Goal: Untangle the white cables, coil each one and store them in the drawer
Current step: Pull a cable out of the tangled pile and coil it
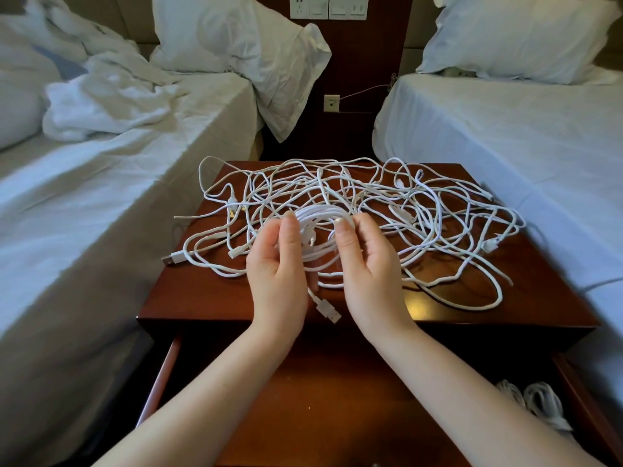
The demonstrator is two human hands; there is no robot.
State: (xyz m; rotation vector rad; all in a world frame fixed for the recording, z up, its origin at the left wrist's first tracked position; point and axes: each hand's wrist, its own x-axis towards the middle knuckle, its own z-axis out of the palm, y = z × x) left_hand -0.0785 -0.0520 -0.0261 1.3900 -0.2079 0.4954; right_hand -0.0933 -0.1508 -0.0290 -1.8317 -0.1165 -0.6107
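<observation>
A tangle of white cables [421,210] spreads over the top of a dark wooden nightstand [202,291]. Above its middle I hold a coiled white cable [320,217] between both hands. My left hand [276,274] grips the coil's left side, my right hand [367,267] its right side. The coil's USB plug [327,310] dangles below between my wrists. The drawer [320,399] stands pulled out beneath my forearms. Two coiled white cables [536,402] lie in its right corner.
An unmade bed with rumpled white bedding [101,106] lies to the left, a made bed [522,136] to the right. Pillows lean at both heads. Wall sockets and switches [328,6] sit on the dark panel behind the nightstand.
</observation>
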